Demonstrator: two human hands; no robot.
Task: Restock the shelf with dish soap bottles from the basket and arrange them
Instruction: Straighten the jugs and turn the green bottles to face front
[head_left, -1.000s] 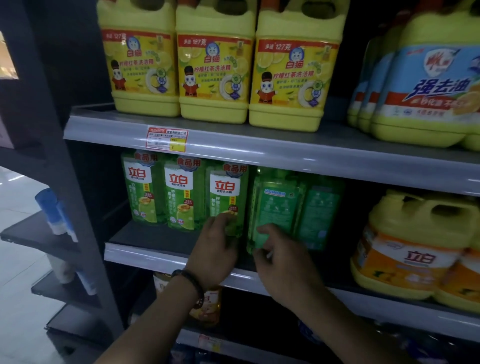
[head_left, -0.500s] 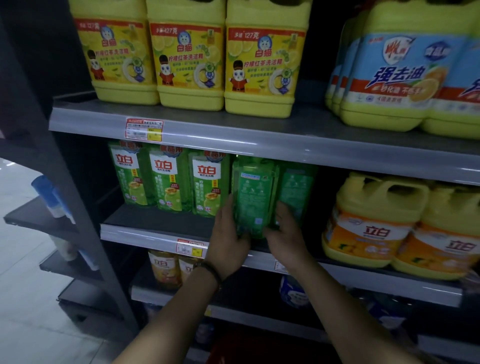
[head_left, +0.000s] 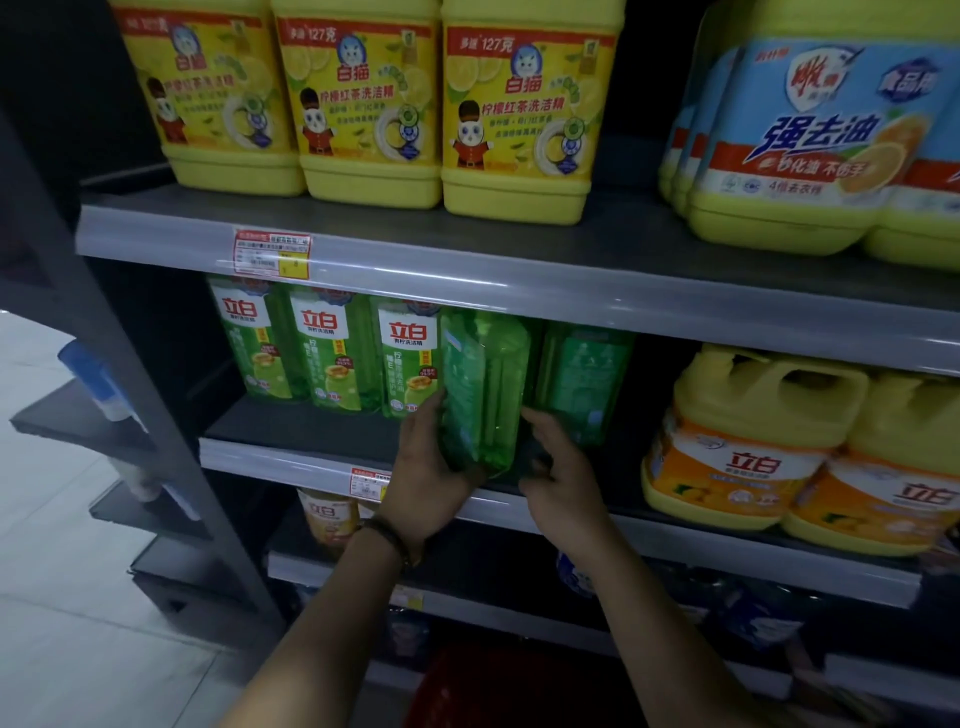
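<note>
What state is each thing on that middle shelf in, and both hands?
Held green bottle, roughly upright, turned edge-on.
Three labelled green bottles, upright, labels forward.
Rear green bottle, upright, back side showing.
Orange-label jugs, upright.
Left hand, gripping the held green bottle.
Right hand, fingers curled beside it; contact unclear.

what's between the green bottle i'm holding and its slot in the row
Nothing visible. The left hand grips the bottle at the shelf front, in the gap between a labelled bottle and a back-facing bottle. Both stand close beside it, so the fit looks tight.
</note>
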